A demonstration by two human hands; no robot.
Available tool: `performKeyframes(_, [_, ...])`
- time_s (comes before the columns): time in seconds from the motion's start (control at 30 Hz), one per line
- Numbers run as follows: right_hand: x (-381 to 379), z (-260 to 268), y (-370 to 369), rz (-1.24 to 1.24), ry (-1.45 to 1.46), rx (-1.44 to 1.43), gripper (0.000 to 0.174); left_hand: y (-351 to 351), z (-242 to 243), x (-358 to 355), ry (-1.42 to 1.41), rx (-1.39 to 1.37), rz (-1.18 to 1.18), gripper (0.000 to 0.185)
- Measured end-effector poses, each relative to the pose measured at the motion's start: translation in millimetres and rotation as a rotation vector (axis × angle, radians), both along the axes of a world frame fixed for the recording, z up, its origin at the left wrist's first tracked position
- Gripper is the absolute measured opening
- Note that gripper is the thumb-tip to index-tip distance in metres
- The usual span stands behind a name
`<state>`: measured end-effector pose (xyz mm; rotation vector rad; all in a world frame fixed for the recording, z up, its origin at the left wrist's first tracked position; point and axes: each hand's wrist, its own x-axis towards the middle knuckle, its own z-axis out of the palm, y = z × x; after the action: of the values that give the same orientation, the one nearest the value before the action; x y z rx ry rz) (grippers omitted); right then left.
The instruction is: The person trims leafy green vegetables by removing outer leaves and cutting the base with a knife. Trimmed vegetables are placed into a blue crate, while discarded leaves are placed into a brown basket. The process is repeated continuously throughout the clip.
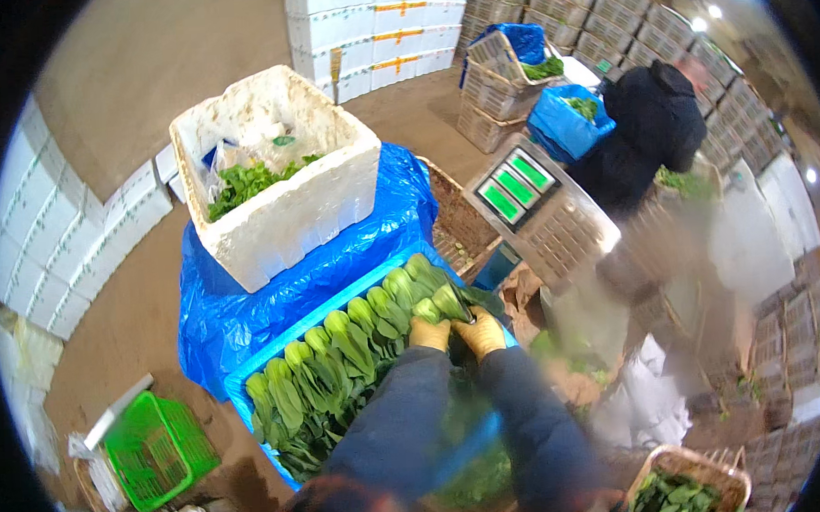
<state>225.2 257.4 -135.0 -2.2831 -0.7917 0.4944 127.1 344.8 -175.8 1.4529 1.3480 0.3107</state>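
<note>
Both hands wear yellowish gloves and meet above the right end of a blue-lined crate (302, 323). My left hand (429, 335) grips a head of bok choy (427, 309) by its pale base. Close beside it, my right hand (482, 330) is closed around a narrow, dark metal tool (465, 307), apparently a knife, held against another bok choy (447, 300). A row of bok choy heads (337, 322) fills the far side of the crate, pale bases toward the far rim and leaves toward me. My forearms hide part of the near side.
Beyond the crate, a white foam box (290, 224) with leafy greens stands on blue plastic sheeting (210, 294). A weighing scale (539, 207) is at the right. A green basket (159, 450) sits lower left. A person in dark clothing (646, 125) bends at the upper right.
</note>
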Motion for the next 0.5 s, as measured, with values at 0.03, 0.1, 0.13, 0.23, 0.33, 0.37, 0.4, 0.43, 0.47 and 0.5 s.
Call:
performKeyframes(0.03, [-4.2,5.8,-9.8,-0.021,0.068,0.121,0.057,3.1,7.4,-11.3,-0.092,-0.056,-0.058,0.083])
performKeyframes(0.1, [-13.8,18.2,-29.2,-0.063,0.009,0.125,0.071,-8.0,31.0,-40.4,-0.191,-0.136,-0.046,0.094])
performKeyframes(0.13, [-17.9,25.5,-46.8,-0.063,-0.071,0.223,0.067,-10.0,48.5,-54.6,-0.138,-0.022,-0.137,0.091])
performKeyframes(0.23, [-25.6,45.4,-122.2,-0.113,-0.121,0.344,0.062,-7.6,106.4,-97.3,0.059,0.197,-0.465,0.066])
performKeyframes(0.33, [-51.8,52.4,-228.6,-0.167,-0.063,0.281,0.050,1.0,134.4,-99.0,-0.113,0.462,-0.472,0.042])
performKeyframes(0.37, [-70.5,52.0,-267.7,-0.215,-0.147,0.153,0.048,1.5,132.0,-90.4,-0.218,0.563,-0.412,0.037])
performKeyframes(0.4, [-85.1,53.2,-304.2,-0.176,-0.239,0.064,0.043,6.6,125.5,-77.2,-0.285,0.864,-0.559,0.039])
performKeyframes(0.43, [-118.8,48.0,-334.0,-0.476,0.010,0.012,0.037,11.7,114.1,-59.8,-0.361,1.013,-0.762,0.046])
performKeyframes(0.47, [-145.8,48.7,-366.6,-0.587,0.255,0.060,0.035,11.5,96.8,-48.0,-0.332,1.123,-0.894,0.049])
performKeyframes(0.5, [-172.2,46.7,-391.5,-0.564,0.227,-0.040,0.037,8.7,77.0,-31.0,-0.330,1.231,-1.037,0.053])
